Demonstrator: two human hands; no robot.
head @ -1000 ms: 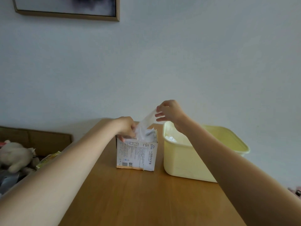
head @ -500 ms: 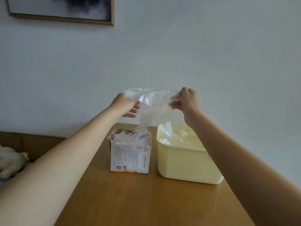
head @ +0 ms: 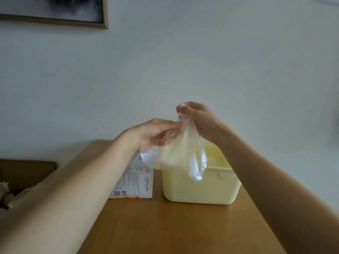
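A clear plastic glove (head: 185,153) hangs in the air between my hands, above the table. My right hand (head: 198,118) pinches its top edge from above. My left hand (head: 154,132) holds the glove lower down, its fingers against or partly inside the film; I cannot tell which. Under my left wrist stands a white cardboard box of disposable gloves (head: 136,182), its top hidden by my arm. Right of the box sits a pale yellow plastic tub (head: 201,189), and the glove droops in front of its rim.
The wooden table (head: 183,226) runs toward a plain white wall. A framed picture (head: 55,11) hangs at the upper left. A brown cardboard box (head: 27,171) with soft items lies beyond the table's left edge.
The glove was pulled out of the box and spread wide between both hands; now the hands have come together lower down and the glove hangs bunched over the tub.
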